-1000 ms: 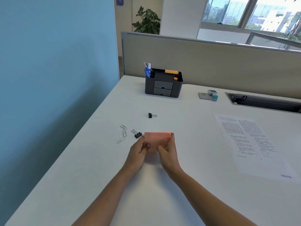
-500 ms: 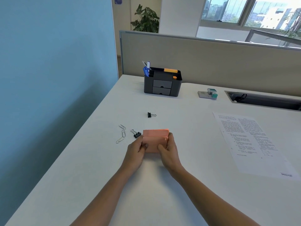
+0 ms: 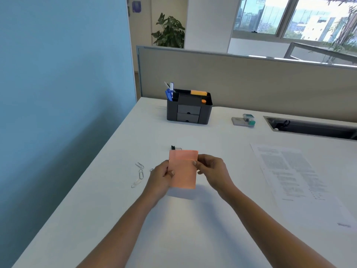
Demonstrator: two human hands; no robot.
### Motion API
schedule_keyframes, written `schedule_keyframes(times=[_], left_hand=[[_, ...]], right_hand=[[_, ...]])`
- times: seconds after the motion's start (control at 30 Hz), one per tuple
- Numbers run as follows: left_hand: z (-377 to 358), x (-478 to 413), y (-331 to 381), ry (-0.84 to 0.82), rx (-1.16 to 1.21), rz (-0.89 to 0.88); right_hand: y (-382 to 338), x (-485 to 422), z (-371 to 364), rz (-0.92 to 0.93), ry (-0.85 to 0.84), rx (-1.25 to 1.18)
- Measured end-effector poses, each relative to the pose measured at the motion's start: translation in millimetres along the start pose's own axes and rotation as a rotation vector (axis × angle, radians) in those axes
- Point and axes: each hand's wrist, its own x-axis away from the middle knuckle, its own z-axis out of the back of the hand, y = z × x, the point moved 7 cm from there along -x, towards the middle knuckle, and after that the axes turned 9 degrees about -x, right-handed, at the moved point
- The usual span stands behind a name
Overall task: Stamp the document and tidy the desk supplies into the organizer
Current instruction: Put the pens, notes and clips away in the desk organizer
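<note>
1. Count: one pink note pad (image 3: 183,171), one dark organizer (image 3: 189,109) with two drawers in its front, one printed document (image 3: 293,175), one grey and teal stamp (image 3: 243,120) and three paper clips (image 3: 140,172). Only one binder clip (image 3: 174,147) shows, half hidden behind the pad's top edge. The pens (image 3: 169,91) in the organizer's left compartment stand too close together to count.

2. Places: the organizer stands at the back of the bench (image 3: 193,229), near the partition. The stamp sits to its right and well apart from it. The document lies flat on the bench to my right. The paper clips lie loose just to the left of my left grip.

3. Change: half a second ago I held the pad low, just over the bench, with its top edge facing me. It is now raised and tipped up so its broad face looks at me, and its shadow falls on the bench below. The nearer binder clip that lay beside the pad is now behind my left grip. My right grip has slid up from the pad's lower part to its upper right edge.

4. Grip: my left grip (image 3: 160,176) is curled round the pad's left edge, with the thumb on the front. My right grip (image 3: 212,169) pinches the right edge near the top between thumb and forefinger. Both are closed on the pad, and neither touches anything else.
</note>
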Motion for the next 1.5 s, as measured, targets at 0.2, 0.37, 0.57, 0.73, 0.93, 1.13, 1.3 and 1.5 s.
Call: schedule_keyframes(times=[0.2,0.37,0.57,0.73,0.93,1.13,1.3,1.5], left_hand=[[2,-45,26,-0.039,-0.012,-0.028],[11,-100,45,-0.036,-0.008,-0.043],[21,-161,73,0.066,-0.201,-0.147],[8,-204,105,0.129,-0.645,-0.362],[-6,-253,108,0.177,-1.015,-0.433],[-17,-273,83,0.181,-1.170,-0.405],[-22,-276,77,0.235,-1.165,-0.457],[-23,-281,73,0.188,-1.137,-0.348]], right_hand=[[-18,-46,17,-0.022,0.031,0.003],[-38,-95,36,0.022,0.089,0.011],[-66,-171,71,0.160,0.232,-0.016],[-89,-233,93,0.268,0.340,-0.107],[-98,-300,100,0.300,0.430,-0.143],[-91,-347,102,0.314,0.461,-0.030],[-72,-371,100,0.292,0.438,0.096],[-53,-381,90,0.261,0.413,0.174]])
